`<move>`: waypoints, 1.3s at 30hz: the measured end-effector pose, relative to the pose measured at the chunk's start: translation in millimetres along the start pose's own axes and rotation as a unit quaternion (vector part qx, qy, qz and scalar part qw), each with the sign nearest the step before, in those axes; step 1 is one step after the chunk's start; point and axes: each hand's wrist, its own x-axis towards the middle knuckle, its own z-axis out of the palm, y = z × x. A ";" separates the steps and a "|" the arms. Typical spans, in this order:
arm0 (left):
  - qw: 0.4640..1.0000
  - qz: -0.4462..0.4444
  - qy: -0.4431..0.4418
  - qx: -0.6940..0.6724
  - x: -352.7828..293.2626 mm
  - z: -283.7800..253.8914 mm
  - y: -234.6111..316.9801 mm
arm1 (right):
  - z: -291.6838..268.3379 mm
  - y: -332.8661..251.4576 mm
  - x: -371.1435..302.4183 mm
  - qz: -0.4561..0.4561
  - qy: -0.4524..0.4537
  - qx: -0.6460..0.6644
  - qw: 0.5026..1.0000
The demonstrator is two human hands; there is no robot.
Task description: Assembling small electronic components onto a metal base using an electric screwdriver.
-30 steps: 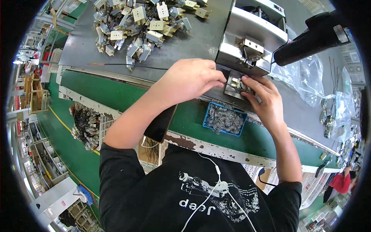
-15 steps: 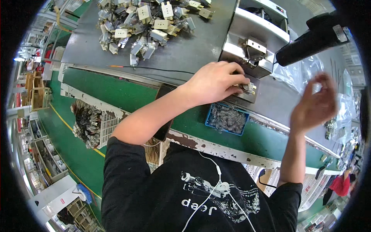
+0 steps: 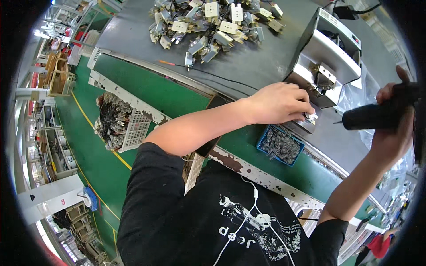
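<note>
Black short-sleeved T-shirt (image 3: 162,206), white print (image 3: 283,243), white cord (image 3: 256,193).

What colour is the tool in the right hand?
Black; the tool shows best in the head view.

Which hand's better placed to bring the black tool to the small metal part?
Right, I'd say: the right hand grips the black tool, its thin tip facing the small metal part. The left hand is occupied holding that part.
</note>
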 end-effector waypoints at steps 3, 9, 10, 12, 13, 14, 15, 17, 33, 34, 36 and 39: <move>1.000 -0.001 -0.004 0.010 1.0 -0.1 1.7 | -7.0 -12.0 -7.4 0.051 -0.030 0.156 0.986; 1.000 0.002 -0.006 0.027 2.5 -5.9 3.6 | 13.3 -17.3 -9.5 0.014 0.109 0.108 0.988; 0.999 -0.006 -0.003 0.043 1.6 -6.3 4.6 | 15.3 -13.0 -3.9 -0.007 0.049 0.186 0.981; 0.999 0.003 0.001 0.040 6.3 -3.2 5.3 | 16.2 -4.8 3.5 -0.053 -0.066 0.331 0.940; 0.999 -0.001 0.000 0.046 6.6 -3.5 5.6 | 17.2 -0.7 3.5 -0.048 -0.173 0.397 0.900; 0.999 -0.005 -0.001 0.052 6.5 -3.7 6.1 | 16.0 1.4 -3.2 -0.047 -0.172 0.396 0.901; 0.999 -0.021 -0.012 0.035 5.8 -3.7 6.7 | 13.6 3.2 -13.3 -0.061 -0.082 0.139 0.985; 0.999 -0.020 -0.011 0.028 7.6 -1.8 7.0 | 24.7 7.4 -25.6 -0.044 0.074 -0.162 0.983; 0.998 -0.035 -0.030 0.033 6.4 -0.7 6.9 | 65.6 49.7 -26.7 -0.123 0.128 0.017 0.984; 0.998 -0.037 -0.029 0.033 5.9 -0.6 6.6 | 68.4 48.2 -26.6 -0.124 0.131 0.021 0.983; 0.999 -0.016 -0.011 0.041 5.2 0.0 5.0 | 67.2 45.6 -26.5 -0.122 0.134 0.026 0.983; 0.999 -0.014 -0.006 0.040 4.6 0.1 4.1 | 60.8 42.8 -29.8 -0.032 0.115 -0.116 0.986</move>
